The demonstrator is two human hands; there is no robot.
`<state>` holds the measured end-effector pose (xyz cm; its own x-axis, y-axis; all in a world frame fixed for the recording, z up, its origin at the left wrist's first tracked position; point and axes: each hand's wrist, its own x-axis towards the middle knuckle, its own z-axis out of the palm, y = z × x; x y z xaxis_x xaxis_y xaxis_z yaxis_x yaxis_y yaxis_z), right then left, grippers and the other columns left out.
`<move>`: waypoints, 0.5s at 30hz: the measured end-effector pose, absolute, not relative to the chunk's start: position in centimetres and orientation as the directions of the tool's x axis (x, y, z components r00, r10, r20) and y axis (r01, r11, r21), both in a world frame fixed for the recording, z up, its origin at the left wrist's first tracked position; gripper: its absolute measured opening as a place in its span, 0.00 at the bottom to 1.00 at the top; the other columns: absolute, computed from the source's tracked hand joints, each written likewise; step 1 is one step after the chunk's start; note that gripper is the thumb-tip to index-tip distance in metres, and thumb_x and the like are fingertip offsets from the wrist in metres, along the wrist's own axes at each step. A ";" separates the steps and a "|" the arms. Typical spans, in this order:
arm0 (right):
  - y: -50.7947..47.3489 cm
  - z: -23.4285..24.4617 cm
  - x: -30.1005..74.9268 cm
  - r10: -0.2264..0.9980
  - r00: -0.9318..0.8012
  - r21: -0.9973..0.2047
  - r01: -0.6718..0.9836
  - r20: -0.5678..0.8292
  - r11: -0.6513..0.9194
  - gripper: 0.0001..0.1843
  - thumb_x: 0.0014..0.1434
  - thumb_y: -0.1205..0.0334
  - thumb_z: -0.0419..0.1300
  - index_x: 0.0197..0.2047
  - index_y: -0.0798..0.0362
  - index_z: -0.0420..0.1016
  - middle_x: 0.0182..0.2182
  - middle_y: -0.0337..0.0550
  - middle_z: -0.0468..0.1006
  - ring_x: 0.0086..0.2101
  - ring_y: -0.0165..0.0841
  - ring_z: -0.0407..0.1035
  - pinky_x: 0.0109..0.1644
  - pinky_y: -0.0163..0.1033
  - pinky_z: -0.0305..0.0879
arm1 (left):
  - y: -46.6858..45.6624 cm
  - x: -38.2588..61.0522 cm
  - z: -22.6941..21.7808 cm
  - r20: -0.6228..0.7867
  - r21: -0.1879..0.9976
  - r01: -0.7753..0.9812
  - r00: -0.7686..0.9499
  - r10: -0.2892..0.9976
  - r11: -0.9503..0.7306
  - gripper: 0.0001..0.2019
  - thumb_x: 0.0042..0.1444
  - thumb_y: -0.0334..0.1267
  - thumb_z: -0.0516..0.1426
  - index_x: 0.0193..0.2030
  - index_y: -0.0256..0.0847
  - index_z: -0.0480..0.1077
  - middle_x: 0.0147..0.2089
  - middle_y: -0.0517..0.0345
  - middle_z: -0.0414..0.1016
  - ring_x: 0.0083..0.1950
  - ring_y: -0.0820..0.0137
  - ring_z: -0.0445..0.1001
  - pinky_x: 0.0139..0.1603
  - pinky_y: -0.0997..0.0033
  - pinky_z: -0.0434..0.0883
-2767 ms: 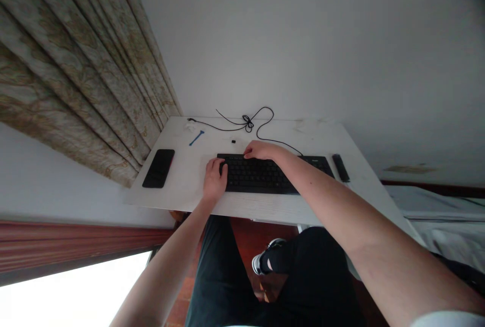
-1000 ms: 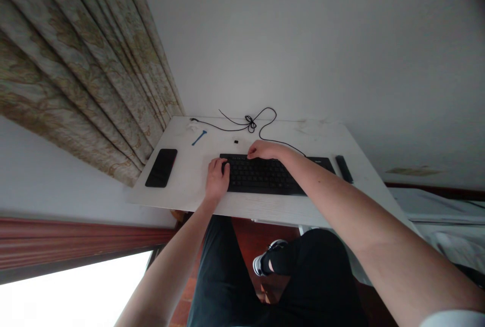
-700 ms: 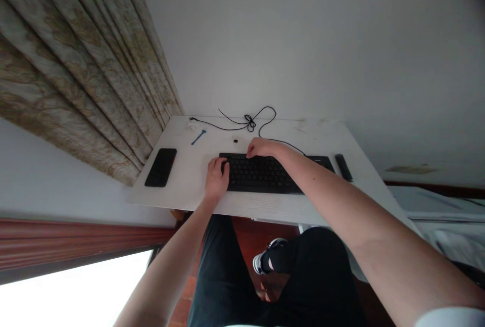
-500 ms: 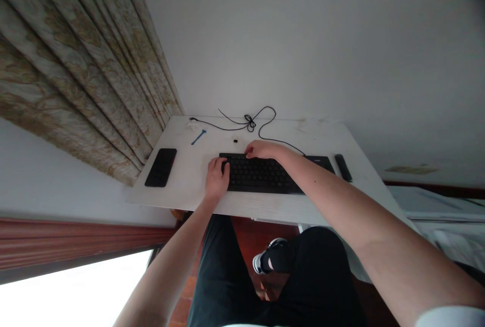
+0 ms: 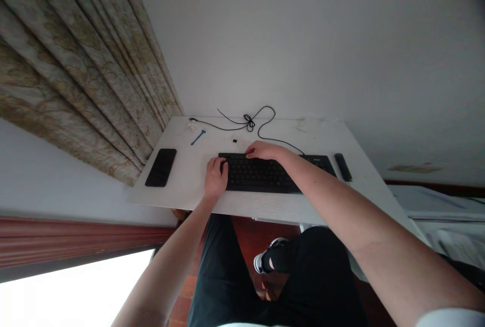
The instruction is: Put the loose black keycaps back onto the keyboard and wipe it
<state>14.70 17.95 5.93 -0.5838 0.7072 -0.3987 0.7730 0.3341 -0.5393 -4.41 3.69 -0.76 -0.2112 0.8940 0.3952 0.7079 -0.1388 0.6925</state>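
A black keyboard lies on the white desk. My left hand grips its left end, thumb on the near side and fingers curled toward the upper left corner. Reaching across the keyboard, my right hand is at the top row of keys. Its fingertips are pinched together there; whatever they hold, if anything, is too small to make out. Just behind the keyboard sits a small black piece, like a loose keycap. A slim blue tool lies farther left.
A black phone lies at the desk's left side. The keyboard's looped black cable runs along the back by the wall. Right of the keyboard is a dark oblong object. A patterned curtain hangs at the left.
Both hands stay in nearly the same places on the keyboard. The view has shifted very slightly; nothing else has visibly moved.
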 end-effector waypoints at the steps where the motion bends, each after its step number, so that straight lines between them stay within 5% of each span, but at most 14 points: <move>1: 17.8 6.0 15.0 0.729 -0.563 -0.566 0.771 -0.390 0.293 0.16 0.62 0.53 0.59 0.44 0.53 0.82 0.41 0.45 0.83 0.40 0.37 0.74 0.43 0.37 0.65 | 3.7 -4.4 -0.7 0.394 0.694 0.706 -0.209 0.895 -0.141 0.10 0.67 0.38 0.50 0.49 0.43 0.70 0.50 0.49 0.72 0.57 0.62 0.70 0.63 0.55 0.67; 4: 16.8 6.0 16.5 0.848 -0.459 -0.624 0.752 -0.266 0.211 0.20 0.68 0.53 0.50 0.48 0.54 0.80 0.44 0.48 0.82 0.38 0.36 0.73 0.42 0.38 0.65 | 3.7 -4.5 -0.7 0.396 0.696 0.704 -0.211 0.894 -0.143 0.10 0.67 0.38 0.50 0.49 0.43 0.70 0.50 0.49 0.72 0.57 0.62 0.70 0.63 0.55 0.67; 7: 14.0 4.9 18.8 0.952 -0.306 -0.565 0.783 0.013 0.259 0.20 0.69 0.54 0.48 0.46 0.56 0.78 0.44 0.51 0.80 0.41 0.38 0.72 0.46 0.40 0.63 | 3.8 -4.5 -0.7 0.398 0.692 0.708 -0.209 0.893 -0.143 0.10 0.67 0.38 0.50 0.49 0.43 0.70 0.50 0.49 0.72 0.57 0.61 0.70 0.63 0.54 0.67; 10: 9.9 2.9 21.5 0.950 -0.218 -0.456 0.838 0.222 0.299 0.20 0.70 0.56 0.46 0.44 0.55 0.77 0.42 0.53 0.79 0.42 0.40 0.71 0.48 0.42 0.62 | 3.9 -4.5 -0.8 0.394 0.685 0.715 -0.202 0.897 -0.140 0.09 0.67 0.38 0.51 0.49 0.44 0.70 0.50 0.49 0.72 0.57 0.62 0.70 0.63 0.54 0.67; 15: 4.6 0.6 23.7 0.906 -0.188 -0.294 0.904 0.380 0.310 0.17 0.70 0.57 0.48 0.42 0.52 0.77 0.41 0.52 0.78 0.44 0.43 0.68 0.49 0.45 0.57 | 3.6 -4.2 -0.8 0.410 0.655 0.742 -0.191 0.892 -0.142 0.09 0.65 0.38 0.52 0.49 0.44 0.70 0.51 0.49 0.72 0.58 0.60 0.69 0.63 0.52 0.67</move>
<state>23.74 4.61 0.57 -0.1876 0.9059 0.3797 0.9041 0.3103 -0.2937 -4.22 3.65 -0.76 -0.1908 0.8921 0.4095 0.7420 -0.1421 0.6552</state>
